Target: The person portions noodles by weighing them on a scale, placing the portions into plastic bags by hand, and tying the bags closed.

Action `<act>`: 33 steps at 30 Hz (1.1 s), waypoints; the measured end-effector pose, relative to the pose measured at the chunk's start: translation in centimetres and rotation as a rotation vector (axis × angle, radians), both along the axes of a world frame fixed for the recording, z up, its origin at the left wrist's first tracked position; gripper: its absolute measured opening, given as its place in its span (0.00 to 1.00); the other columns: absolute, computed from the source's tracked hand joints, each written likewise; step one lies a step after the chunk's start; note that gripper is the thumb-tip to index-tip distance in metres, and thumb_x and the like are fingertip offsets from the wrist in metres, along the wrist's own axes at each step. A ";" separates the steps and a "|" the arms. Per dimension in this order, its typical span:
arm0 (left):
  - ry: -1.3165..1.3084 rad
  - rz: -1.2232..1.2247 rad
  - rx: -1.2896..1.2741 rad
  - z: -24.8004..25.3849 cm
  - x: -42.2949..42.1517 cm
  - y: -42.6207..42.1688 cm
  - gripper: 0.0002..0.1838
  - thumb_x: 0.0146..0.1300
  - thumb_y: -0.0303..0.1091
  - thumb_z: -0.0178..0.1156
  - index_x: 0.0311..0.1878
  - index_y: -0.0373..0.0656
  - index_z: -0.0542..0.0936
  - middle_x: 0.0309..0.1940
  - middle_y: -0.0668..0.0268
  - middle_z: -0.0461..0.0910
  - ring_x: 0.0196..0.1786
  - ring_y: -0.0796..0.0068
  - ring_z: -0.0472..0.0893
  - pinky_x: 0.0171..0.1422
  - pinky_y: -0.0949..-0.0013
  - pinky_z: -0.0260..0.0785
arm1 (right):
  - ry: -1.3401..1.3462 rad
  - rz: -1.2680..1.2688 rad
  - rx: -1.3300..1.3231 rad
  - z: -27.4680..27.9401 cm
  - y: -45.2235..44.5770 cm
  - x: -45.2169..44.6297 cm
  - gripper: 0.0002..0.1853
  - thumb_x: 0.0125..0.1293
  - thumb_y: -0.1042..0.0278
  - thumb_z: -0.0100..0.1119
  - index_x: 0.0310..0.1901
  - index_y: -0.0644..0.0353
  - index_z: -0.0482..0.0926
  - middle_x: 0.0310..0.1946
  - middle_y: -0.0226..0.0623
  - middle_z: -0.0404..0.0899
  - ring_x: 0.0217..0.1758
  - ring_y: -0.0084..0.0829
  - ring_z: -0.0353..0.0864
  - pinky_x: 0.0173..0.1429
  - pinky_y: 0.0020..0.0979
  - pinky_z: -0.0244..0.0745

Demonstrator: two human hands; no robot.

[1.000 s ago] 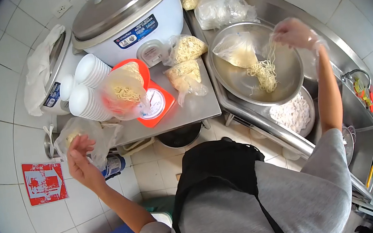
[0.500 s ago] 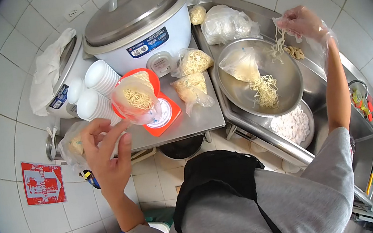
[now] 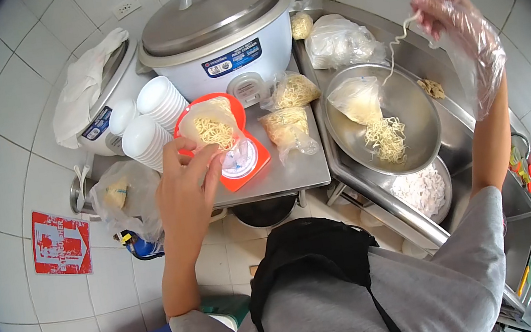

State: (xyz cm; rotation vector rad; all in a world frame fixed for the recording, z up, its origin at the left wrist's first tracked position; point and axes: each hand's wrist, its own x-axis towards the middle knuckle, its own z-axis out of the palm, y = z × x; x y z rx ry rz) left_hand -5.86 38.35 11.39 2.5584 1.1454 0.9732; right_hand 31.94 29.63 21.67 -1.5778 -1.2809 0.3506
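Observation:
My left hand (image 3: 190, 187) is bare, its thumb and fingers pinched at the lower edge of a clear bag of noodles (image 3: 215, 132), which rests on the orange scale (image 3: 244, 162). My right hand (image 3: 452, 21), in a clear plastic glove, is raised over the right side of the steel bowl (image 3: 419, 120) with a noodle strand (image 3: 392, 52) hanging from its closed fingers. Inside the bowl lie a heap of noodles (image 3: 386, 141) and an open plastic bag of noodles (image 3: 356, 100). Two more noodle bags (image 3: 289, 128) sit right of the scale.
A large rice cooker (image 3: 220, 36) stands behind the scale, and stacked white cups (image 3: 145, 141) are left of it. Under the steel bowl's near edge is a bowl of white pieces (image 3: 420, 192). A bulky plastic bag (image 3: 340, 41) lies behind the bowl. A clear bag (image 3: 126, 196) hangs at the left.
My left hand has moved right and up from the hanging bag to the bag on the scale. My right hand has risen from the bowl, lifting noodles; now a single long strand dangles.

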 end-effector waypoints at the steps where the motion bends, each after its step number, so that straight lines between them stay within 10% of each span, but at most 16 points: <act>1: -0.036 -0.020 -0.073 0.0 0.1 0.5 0.09 0.54 0.30 0.61 0.40 0.42 0.80 0.41 0.61 0.70 0.33 0.67 0.75 0.34 0.66 0.67 | 0.020 -0.003 0.044 0.7 0.4 -1.5 0.15 0.59 0.57 0.60 0.26 0.61 0.76 0.18 0.28 0.73 0.18 0.16 0.70 0.21 0.16 0.66; 5: -0.017 -0.040 -0.197 0.4 0.2 2.4 0.10 0.54 0.29 0.60 0.40 0.40 0.80 0.40 0.62 0.70 0.33 0.66 0.75 0.35 0.66 0.68 | 0.003 0.152 0.112 3.0 3.1 -5.2 0.16 0.59 0.57 0.60 0.25 0.63 0.76 0.18 0.30 0.74 0.19 0.17 0.73 0.24 0.18 0.71; 8: 0.138 0.030 0.215 1.4 0.0 1.9 0.11 0.54 0.28 0.59 0.42 0.39 0.79 0.40 0.59 0.70 0.33 0.65 0.76 0.37 0.66 0.68 | 0.014 0.268 0.140 3.8 4.5 -8.1 0.15 0.60 0.59 0.59 0.25 0.64 0.76 0.18 0.31 0.75 0.19 0.19 0.73 0.24 0.19 0.71; 20: 0.074 -0.305 -0.323 3.5 1.0 10.9 0.28 0.48 0.22 0.59 0.57 0.29 0.69 0.50 0.61 0.70 0.26 0.84 0.69 0.31 0.78 0.64 | 0.081 0.689 0.145 8.1 12.4 -15.8 0.15 0.61 0.65 0.55 0.23 0.68 0.77 0.20 0.38 0.77 0.19 0.25 0.77 0.25 0.23 0.75; 33: 0.108 -0.248 -0.674 6.7 1.8 12.7 0.29 0.45 0.23 0.51 0.57 0.33 0.70 0.27 0.69 0.76 0.25 0.86 0.69 0.35 0.78 0.64 | -0.177 0.630 -0.016 1.4 20.2 -18.1 0.16 0.54 0.57 0.62 0.24 0.64 0.78 0.20 0.32 0.78 0.22 0.21 0.76 0.29 0.22 0.72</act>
